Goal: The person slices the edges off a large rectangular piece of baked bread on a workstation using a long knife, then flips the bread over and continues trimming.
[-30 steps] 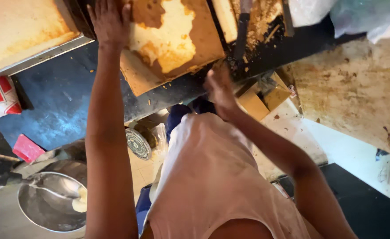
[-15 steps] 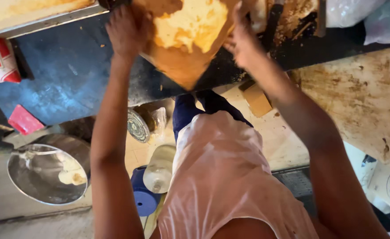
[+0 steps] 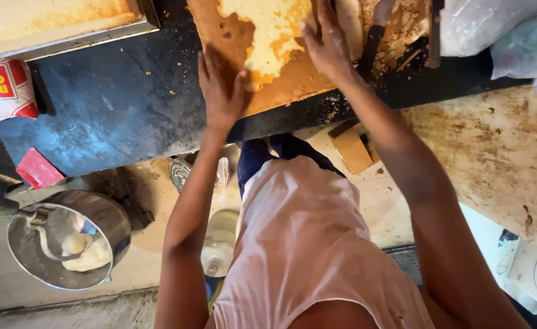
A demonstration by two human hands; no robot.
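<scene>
A: The wooden board (image 3: pixel 280 79), brown and smeared with a pale yellow patch, lies on the dark counter (image 3: pixel 116 103) at the top of the view. Both hands press on it with fingers spread flat, neither closed around anything: the left hand (image 3: pixel 221 85) at its near edge, the right hand (image 3: pixel 326 42) further up on the pale patch.

B: Any packages?

A: A red and white packet (image 3: pixel 3 88) stands at the counter's left end, under a pale metal-edged tray (image 3: pixel 61 27). A small flat red piece (image 3: pixel 37 169) lies at the counter's near edge. Clear plastic bags (image 3: pixel 500 30) sit top right. A printed cardboard box (image 3: pixel 536 277) shows at the bottom right corner.

B: Containers?

A: A steel bowl (image 3: pixel 67 240) on the floor, lower left, holds a lump of pale dough (image 3: pixel 82 251) and a metal spoon. A clear plastic bottle (image 3: pixel 216 244) lies between the left forearm and the person's pink garment (image 3: pixel 305 244).

B: Anything crowding the board?

A: A dark-handled tool (image 3: pixel 372 42) lies just right of the right hand, among crumbs. A small wooden block (image 3: pixel 352 149) sits below the counter's edge.
</scene>
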